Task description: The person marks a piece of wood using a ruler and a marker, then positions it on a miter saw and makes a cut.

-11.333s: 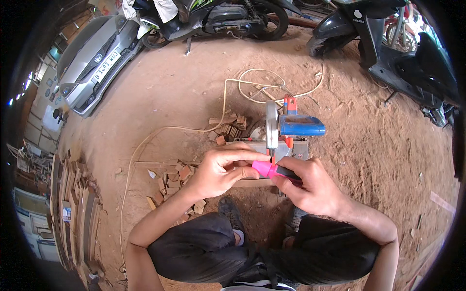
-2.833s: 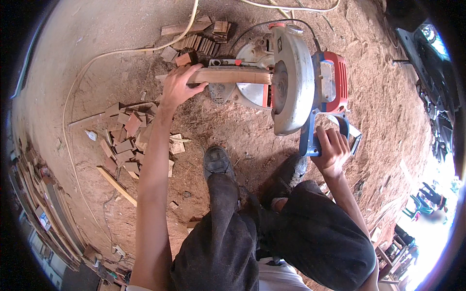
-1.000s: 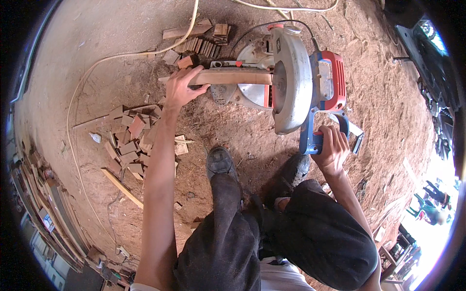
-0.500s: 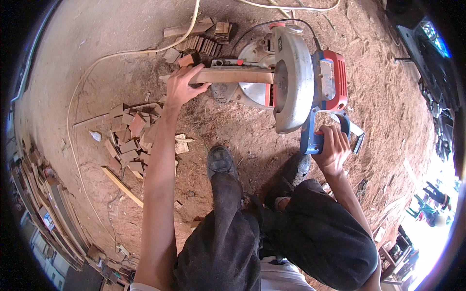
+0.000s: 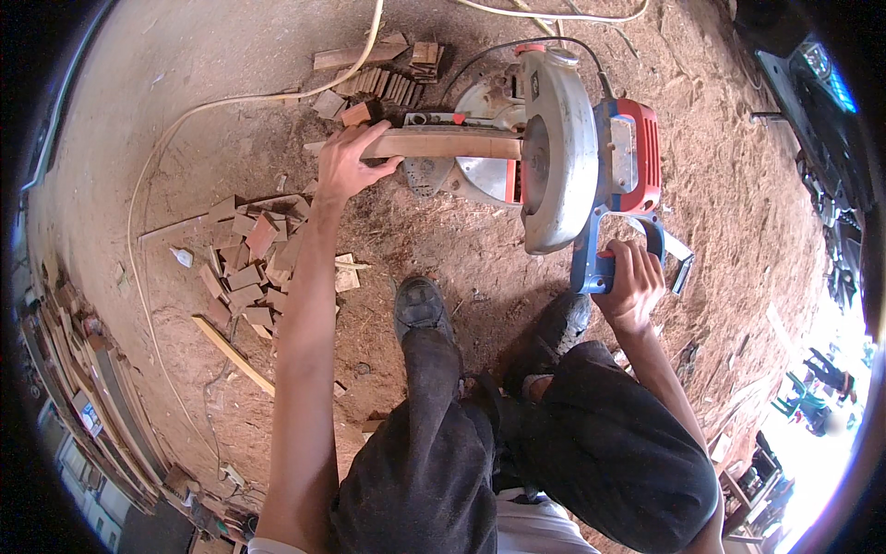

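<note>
My left hand (image 5: 349, 164) is closed round the left part of a long wooden strip (image 5: 452, 143), thumb toward me and fingers over its far side. The strip lies across the base of a miter saw (image 5: 560, 152), its right end meeting the saw's grey blade guard. The blade itself is hidden behind that guard. At the right, my right hand (image 5: 633, 286) wraps round the saw's blue handle (image 5: 591, 263), with the index finger by the red trigger.
Cut wood blocks (image 5: 254, 263) lie heaped left of my left forearm. More small pieces (image 5: 378, 83) are lined up beyond the saw. A pale cable (image 5: 185, 113) curves over the dusty ground. Long boards (image 5: 101, 397) are stacked at the far left.
Both hands keep their grips, and the strip and saw stay in the same places relative to each other. The whole view has shifted very slightly.
</note>
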`<state>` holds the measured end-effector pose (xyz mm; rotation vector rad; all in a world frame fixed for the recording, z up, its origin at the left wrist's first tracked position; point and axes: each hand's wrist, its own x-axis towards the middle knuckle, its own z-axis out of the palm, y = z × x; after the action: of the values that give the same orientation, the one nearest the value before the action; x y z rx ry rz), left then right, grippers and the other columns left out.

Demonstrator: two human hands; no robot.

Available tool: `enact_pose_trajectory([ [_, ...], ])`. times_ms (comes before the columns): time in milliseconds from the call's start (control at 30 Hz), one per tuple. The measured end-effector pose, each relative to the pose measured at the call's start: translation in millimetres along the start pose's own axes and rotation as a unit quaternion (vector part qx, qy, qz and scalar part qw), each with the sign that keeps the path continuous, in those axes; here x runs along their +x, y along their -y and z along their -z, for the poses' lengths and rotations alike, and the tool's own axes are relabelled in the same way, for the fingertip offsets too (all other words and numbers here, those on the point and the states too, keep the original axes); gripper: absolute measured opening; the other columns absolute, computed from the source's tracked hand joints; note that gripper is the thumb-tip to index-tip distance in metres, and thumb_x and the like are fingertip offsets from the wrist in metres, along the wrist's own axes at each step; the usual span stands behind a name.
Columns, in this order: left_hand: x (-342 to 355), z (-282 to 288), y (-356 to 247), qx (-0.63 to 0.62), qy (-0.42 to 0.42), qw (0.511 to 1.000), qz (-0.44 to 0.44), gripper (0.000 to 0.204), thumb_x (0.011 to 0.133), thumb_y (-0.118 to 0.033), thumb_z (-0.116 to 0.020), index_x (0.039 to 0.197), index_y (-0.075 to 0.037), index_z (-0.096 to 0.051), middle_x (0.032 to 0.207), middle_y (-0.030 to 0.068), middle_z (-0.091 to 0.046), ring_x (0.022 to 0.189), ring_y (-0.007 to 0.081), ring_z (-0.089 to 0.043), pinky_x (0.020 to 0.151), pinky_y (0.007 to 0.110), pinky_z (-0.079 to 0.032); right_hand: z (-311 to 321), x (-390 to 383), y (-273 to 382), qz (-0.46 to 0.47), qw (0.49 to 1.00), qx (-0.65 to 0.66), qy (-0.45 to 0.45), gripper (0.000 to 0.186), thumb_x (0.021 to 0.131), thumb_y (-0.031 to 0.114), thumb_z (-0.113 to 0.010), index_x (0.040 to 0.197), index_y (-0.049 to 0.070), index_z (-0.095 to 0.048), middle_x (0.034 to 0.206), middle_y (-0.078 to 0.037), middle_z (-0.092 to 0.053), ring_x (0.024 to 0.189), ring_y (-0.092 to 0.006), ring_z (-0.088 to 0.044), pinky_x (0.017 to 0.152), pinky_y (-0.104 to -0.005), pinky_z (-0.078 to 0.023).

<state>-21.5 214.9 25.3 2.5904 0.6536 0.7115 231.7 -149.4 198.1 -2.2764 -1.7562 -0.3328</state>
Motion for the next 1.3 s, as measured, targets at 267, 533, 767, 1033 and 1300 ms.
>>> enact_pose_trajectory([
  [267,-2.5,-1.8,8.5,0.027,-0.009,1.000,-0.007,0.063,0.068,-0.040,-0.094,0.124,-0.017,-0.075,0.103,0.0110,-0.078,0.090,0.0279,-0.076,0.083,0.042,-0.063,-2.6,-1.8,-0.6,0.006,1.000,-0.007,-0.002,0.034,0.086,0.037,-0.078,0.093,0.007,-0.063,0.078,-0.005,-0.063,0.067,-0.0214,-0.063,0.062,-0.0359,-0.045],
  [533,-1.6,-3.7,7.0,0.007,-0.017,1.000,-0.003,0.063,0.068,-0.039,-0.094,0.124,-0.016,-0.076,0.101,0.0110,-0.078,0.087,0.0281,-0.075,0.082,0.042,-0.063,-7.5,-8.2,-3.9,0.000,1.000,-0.003,0.002,0.040,0.090,0.044,-0.075,0.094,0.006,-0.063,0.079,-0.007,-0.063,0.068,-0.0227,-0.064,0.063,-0.0360,-0.046],
  [767,-0.4,-2.9,7.0,-0.010,-0.020,1.000,-0.007,0.061,0.068,-0.038,-0.093,0.122,-0.014,-0.076,0.098,0.0113,-0.077,0.089,0.0285,-0.075,0.082,0.042,-0.062,-5.9,-7.4,-0.7,-0.003,1.000,-0.009,-0.004,0.035,0.090,0.039,-0.074,0.094,0.007,-0.063,0.078,-0.006,-0.062,0.068,-0.0223,-0.064,0.063,-0.0363,-0.046],
  [1033,-4.2,-1.3,5.4,-0.011,-0.002,1.000,0.011,0.061,0.069,-0.030,-0.094,0.124,-0.012,-0.075,0.105,0.0160,-0.077,0.096,0.0328,-0.074,0.085,0.044,-0.061,-3.8,-7.7,1.6,-0.009,1.000,0.000,0.006,0.028,0.091,0.034,-0.072,0.092,0.008,-0.062,0.078,-0.005,-0.062,0.068,-0.0231,-0.064,0.064,-0.0365,-0.046],
  [1300,-2.8,-7.9,9.2,-0.002,-0.024,1.000,0.002,0.064,0.067,-0.041,-0.094,0.123,-0.016,-0.077,0.102,0.0138,-0.077,0.091,0.0305,-0.074,0.085,0.043,-0.062,-8.4,-18.1,-8.2,-0.012,0.999,0.013,0.039,0.042,0.072,0.029,-0.080,0.103,0.005,-0.063,0.092,-0.011,-0.068,0.079,-0.0309,-0.066,0.072,-0.0411,-0.049],
])
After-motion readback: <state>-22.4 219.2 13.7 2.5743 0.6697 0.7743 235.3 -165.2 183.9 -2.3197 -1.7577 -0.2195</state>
